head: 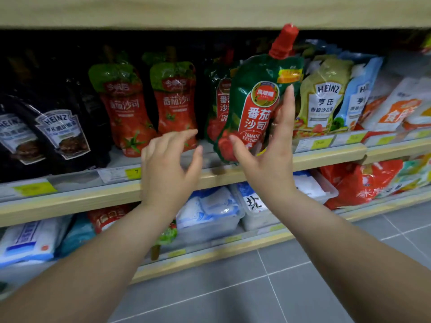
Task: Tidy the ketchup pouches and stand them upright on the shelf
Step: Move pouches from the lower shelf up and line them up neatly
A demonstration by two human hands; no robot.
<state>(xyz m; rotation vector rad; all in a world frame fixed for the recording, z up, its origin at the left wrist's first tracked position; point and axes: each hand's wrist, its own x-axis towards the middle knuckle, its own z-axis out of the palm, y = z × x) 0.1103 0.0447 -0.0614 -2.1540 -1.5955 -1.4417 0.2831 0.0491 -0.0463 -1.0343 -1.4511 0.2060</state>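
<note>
My right hand grips a green and red ketchup pouch with a red cap, held upright and tilted slightly right, in front of the middle shelf. A second pouch of the same kind stands behind it on the shelf. Two red ketchup pouches with green tops stand upright further left. My left hand hovers with spread fingers before the shelf edge, below those red pouches, holding nothing.
Black Heinz pouches lean at the left of the shelf. Beige and blue Heinz pouches and white bags fill the right. The lower shelf holds salt bags in clear tubs and red bags. Grey floor tiles lie below.
</note>
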